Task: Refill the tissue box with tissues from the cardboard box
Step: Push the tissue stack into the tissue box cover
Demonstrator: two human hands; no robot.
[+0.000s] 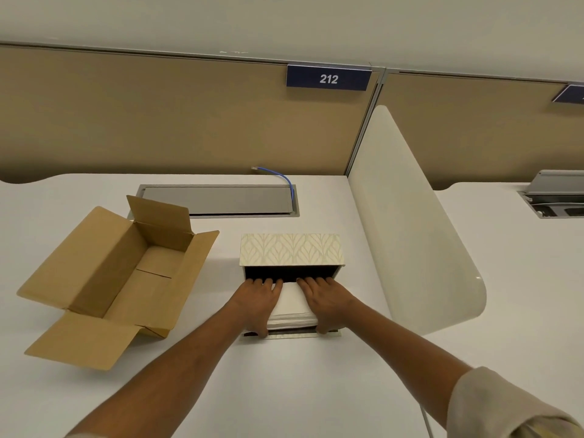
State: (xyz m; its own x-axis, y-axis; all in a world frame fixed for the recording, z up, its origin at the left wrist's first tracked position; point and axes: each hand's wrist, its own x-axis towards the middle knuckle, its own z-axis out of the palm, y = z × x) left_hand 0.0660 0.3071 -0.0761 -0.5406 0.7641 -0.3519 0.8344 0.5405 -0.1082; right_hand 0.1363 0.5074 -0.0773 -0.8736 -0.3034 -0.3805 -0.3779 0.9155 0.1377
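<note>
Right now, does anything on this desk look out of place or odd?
Little stands out. A loose blue network cable lies unplugged beside the grey desk cable hatch. The brown cardboard box sits empty, flaps splayed. Both hands, left hand and right hand, press the white tissue stack towards the open patterned tissue box.

Office — numbered cubicle partition
</note>
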